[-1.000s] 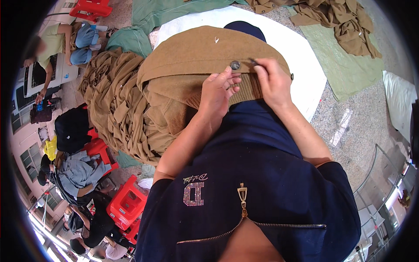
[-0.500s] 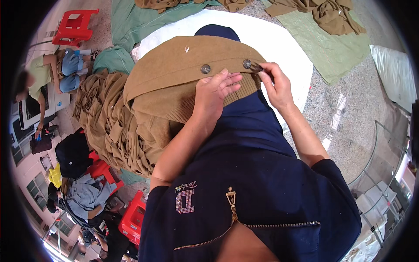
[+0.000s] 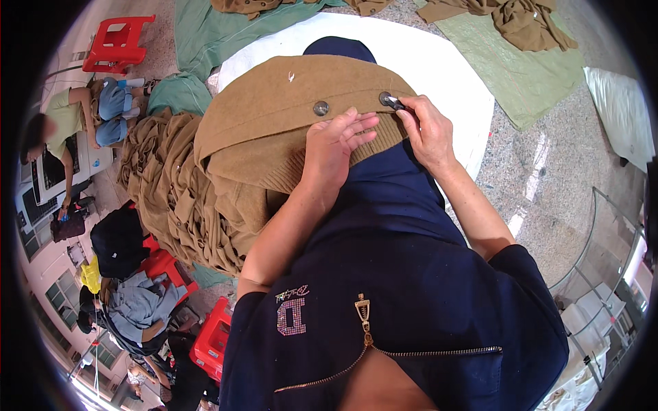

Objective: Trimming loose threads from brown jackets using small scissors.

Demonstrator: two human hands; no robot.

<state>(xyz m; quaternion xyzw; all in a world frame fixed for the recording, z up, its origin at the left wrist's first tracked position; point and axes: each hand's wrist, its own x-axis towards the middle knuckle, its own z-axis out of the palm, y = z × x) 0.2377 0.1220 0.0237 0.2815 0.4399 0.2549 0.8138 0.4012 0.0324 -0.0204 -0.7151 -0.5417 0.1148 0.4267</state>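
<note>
A brown knitted cardigan lies across my lap, its button band uppermost and ribbed hem toward me. Two dark round buttons show on the band: one left button and one right button. My left hand rests against the band's lower edge, palm partly up, fingers loosely stretched out over the ribbing. In my right hand, thumb and fingers pinch a small dark tool with a shiny part, which looks like thread snips. Its tip is at the right button. Most of the tool is hidden by my fingers.
A large heap of brown cardigans lies at my left. White sheeting spreads beneath my legs, with green sheets beyond. Red stools stand at left, near a seated person. A metal frame stands at right.
My right hand has shifted slightly left, bringing the dark tool onto the right button. My left hand and the cardigan stay almost where they were.
</note>
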